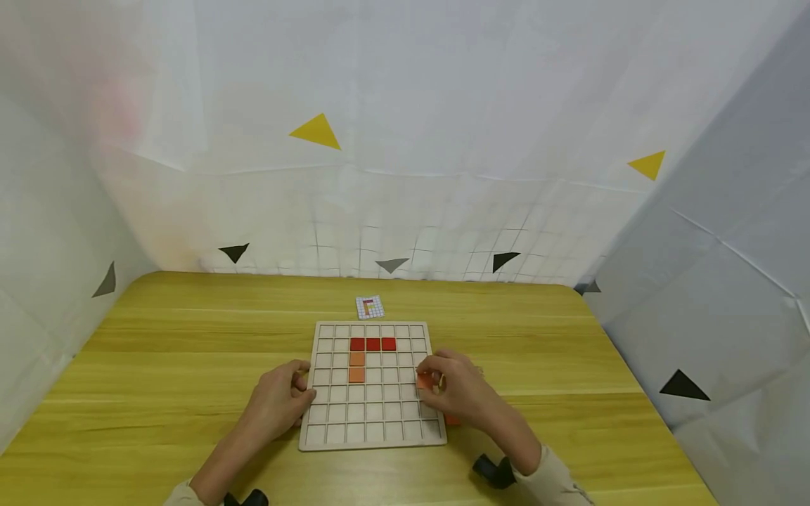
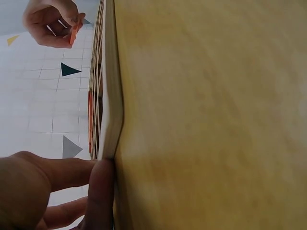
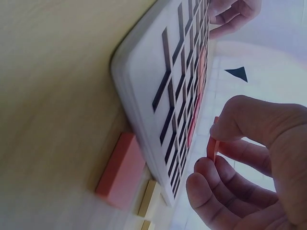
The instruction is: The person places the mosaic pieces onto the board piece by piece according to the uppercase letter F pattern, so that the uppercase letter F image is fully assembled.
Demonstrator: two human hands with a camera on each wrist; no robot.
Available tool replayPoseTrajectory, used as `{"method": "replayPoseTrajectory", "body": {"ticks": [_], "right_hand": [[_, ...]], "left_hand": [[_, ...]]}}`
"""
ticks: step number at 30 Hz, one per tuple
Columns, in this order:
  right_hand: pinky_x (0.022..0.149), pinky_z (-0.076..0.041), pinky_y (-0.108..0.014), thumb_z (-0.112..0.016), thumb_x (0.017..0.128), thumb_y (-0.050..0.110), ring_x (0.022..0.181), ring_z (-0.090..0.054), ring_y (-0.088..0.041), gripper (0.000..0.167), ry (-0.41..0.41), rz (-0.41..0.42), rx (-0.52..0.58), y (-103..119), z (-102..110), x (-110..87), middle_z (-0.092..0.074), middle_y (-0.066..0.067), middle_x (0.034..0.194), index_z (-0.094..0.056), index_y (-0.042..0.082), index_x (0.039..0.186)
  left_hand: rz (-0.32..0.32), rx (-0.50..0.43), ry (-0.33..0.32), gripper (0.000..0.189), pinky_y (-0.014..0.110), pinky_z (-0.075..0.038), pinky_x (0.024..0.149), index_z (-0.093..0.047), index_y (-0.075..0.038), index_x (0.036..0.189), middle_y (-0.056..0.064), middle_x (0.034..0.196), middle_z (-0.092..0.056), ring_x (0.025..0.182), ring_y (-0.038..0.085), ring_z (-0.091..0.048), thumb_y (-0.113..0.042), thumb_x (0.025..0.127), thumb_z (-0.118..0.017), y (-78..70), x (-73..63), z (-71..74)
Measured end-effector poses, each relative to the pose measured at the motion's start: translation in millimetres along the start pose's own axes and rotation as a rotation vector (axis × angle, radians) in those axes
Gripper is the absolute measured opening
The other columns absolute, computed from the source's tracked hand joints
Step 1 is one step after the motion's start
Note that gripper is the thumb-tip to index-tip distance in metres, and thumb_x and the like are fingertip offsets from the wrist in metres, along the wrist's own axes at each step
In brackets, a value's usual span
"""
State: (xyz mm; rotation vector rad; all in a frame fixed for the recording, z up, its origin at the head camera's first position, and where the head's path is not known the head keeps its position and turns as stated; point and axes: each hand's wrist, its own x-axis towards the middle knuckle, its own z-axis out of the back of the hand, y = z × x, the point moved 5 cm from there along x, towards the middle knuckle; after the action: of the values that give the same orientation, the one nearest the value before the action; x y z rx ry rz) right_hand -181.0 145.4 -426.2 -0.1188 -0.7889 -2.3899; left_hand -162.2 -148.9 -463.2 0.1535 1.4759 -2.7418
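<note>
1. Orange tile (image 1: 424, 381), one: I am seeing it hanging over the board's right side, right of the frame's lower middle, apart from the surface.
2. Right hand (image 1: 458, 386): its grip is pinching that tile between thumb and fingertips. The forearm is slanting in from the lower right; the spare fingers are lying loosely bent.
3. Left hand (image 1: 275, 402): its grip is holding the board's left edge with bent fingers and thumb, the forearm slanting in from the lower left.
4. Board (image 1: 338, 413), gridded: lying flat on the counter (image 1: 190, 351), bearing three red tiles (image 1: 373, 344) in a row and two orange squares (image 1: 357, 367) below the leftmost.
5. Patterned card (image 1: 380, 314): lying just beyond the board, below the frame's centre.
6. Orange-red block (image 3: 122, 170): sitting beside the board, lower middle of the right wrist view.
7. Handling, tile: I am judging it to be needing a light edge pinch, level, squared to the cells.
8. Handling, board: I am favouring gentle, even pressure; pushing could be skewing the grid.
</note>
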Motion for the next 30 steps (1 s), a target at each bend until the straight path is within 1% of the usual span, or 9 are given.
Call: {"method": "replayPoseTrajectory", "body": {"ticks": [7,11,16,24,28,30], "right_hand": [[0.059,-0.049,-0.021,-0.08,0.079,0.006,0.075,-0.056,-0.015,0.019,-0.01,0.054,-0.004,9.0,-2.1,6.2,-0.058,0.004,0.086,-0.073,0.007,0.096],[0.06,-0.048,-0.021,-0.079,0.079,0.006,0.075,-0.055,-0.016,0.017,0.001,0.07,-0.01,13.8,-4.5,10.0,-0.057,0.003,0.084,-0.072,0.009,0.094],[0.061,-0.048,-0.021,-0.078,0.078,0.005,0.075,-0.055,-0.016,0.018,0.013,0.09,0.009,18.6,-8.9,14.3,-0.057,0.003,0.084,-0.073,0.008,0.095],[0.065,-0.052,-0.023,-0.078,0.081,0.006,0.078,-0.056,-0.013,0.016,0.031,0.07,0.053,26.2,-16.1,20.2,-0.057,0.003,0.086,-0.071,0.01,0.095],[0.064,-0.051,-0.023,-0.079,0.08,0.007,0.077,-0.056,-0.015,0.017,0.037,0.067,0.043,29.7,-19.3,22.4,-0.057,0.003,0.085,-0.072,0.011,0.095],[0.062,-0.05,-0.02,-0.078,0.08,0.007,0.076,-0.056,-0.015,0.017,0.039,0.073,0.033,30.7,-21.4,23.8,-0.057,0.003,0.085,-0.072,0.011,0.095]], "left_hand": [[-0.006,-0.003,0.0,0.046,0.028,-0.054,0.044,-0.059,0.006,0.128,0.007,0.088,-0.059,0.067,0.013,-0.062,0.002,0.084,-0.073,-0.1,0.5,-0.4],[-0.009,-0.004,0.0,0.046,0.028,-0.054,0.044,-0.059,0.006,0.128,0.007,0.089,-0.059,0.066,0.013,-0.062,0.001,0.085,-0.073,0.5,0.7,-0.9],[-0.006,-0.003,-0.001,0.046,0.028,-0.054,0.045,-0.059,0.006,0.129,0.007,0.09,-0.059,0.068,0.013,-0.062,0.001,0.085,-0.073,1.6,0.8,-1.0],[-0.008,-0.001,-0.008,0.046,0.028,-0.054,0.044,-0.059,0.006,0.128,0.007,0.089,-0.059,0.067,0.013,-0.062,0.001,0.085,-0.073,1.5,0.9,0.3],[-0.008,0.001,-0.008,0.046,0.028,-0.054,0.044,-0.059,0.005,0.128,0.007,0.089,-0.059,0.067,0.013,-0.061,0.001,0.085,-0.073,1.4,0.7,0.3],[-0.008,0.001,-0.008,0.046,0.028,-0.054,0.044,-0.059,0.005,0.128,0.007,0.089,-0.059,0.066,0.014,-0.061,0.001,0.085,-0.073,1.6,0.6,0.4]]}}
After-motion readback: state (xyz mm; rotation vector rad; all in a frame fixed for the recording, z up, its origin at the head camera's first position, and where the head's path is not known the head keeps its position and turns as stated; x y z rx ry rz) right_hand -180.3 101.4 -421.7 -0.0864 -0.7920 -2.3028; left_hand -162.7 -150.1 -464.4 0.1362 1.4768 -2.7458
